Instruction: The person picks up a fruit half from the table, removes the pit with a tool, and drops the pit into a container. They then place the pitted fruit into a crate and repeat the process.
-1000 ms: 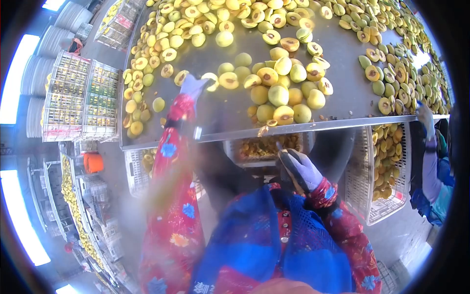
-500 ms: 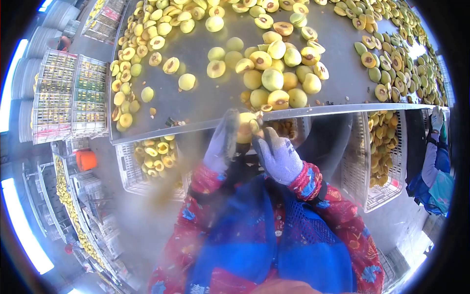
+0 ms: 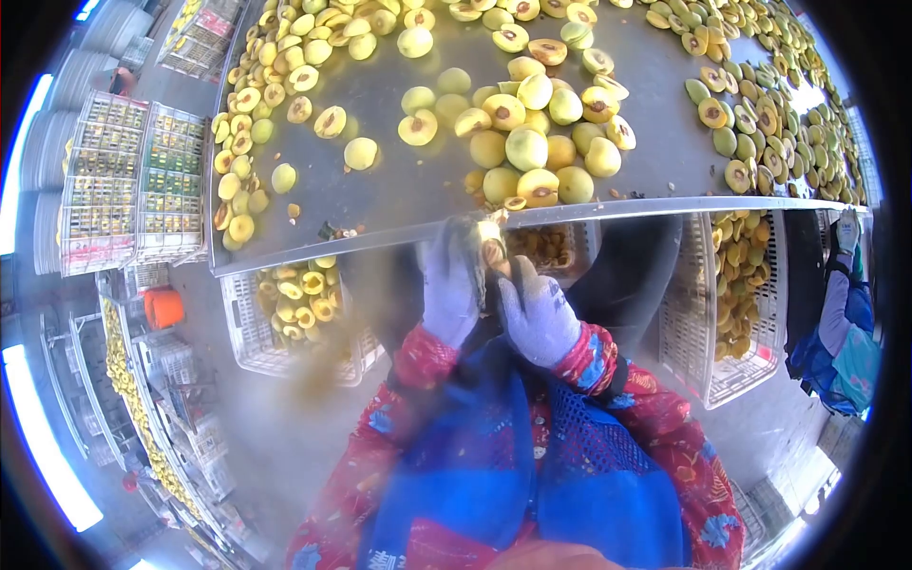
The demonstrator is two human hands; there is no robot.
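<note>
My left hand (image 3: 450, 287), in a pale glove with a dark palm, is closed around a yellow peach (image 3: 491, 249) at the table's near edge. Part of the fruit, brownish in the middle, shows between the hands; fingers hide the rest. My right hand (image 3: 541, 315), in a matching glove, is beside it with fingers curled against the fruit's near side. What the right fingers hold, if anything, is too small and blurred to name. Beyond the hands, a pile of whole and halved peaches (image 3: 525, 149) lies on the metal table (image 3: 399, 195).
Below the table edge stand a white crate (image 3: 249, 328) of halves at left, another crate (image 3: 705, 356) at right, and a basket with brownish pieces (image 3: 543, 247) between. Stacked crates (image 3: 104, 180) stand far left. A co-worker's gloved hand (image 3: 847, 231) is at the far right edge.
Both hands have drawn slightly down toward my body and sit upright. The peach has turned: its rounded yellow side faced me before, and now a narrower, brownish part shows.
</note>
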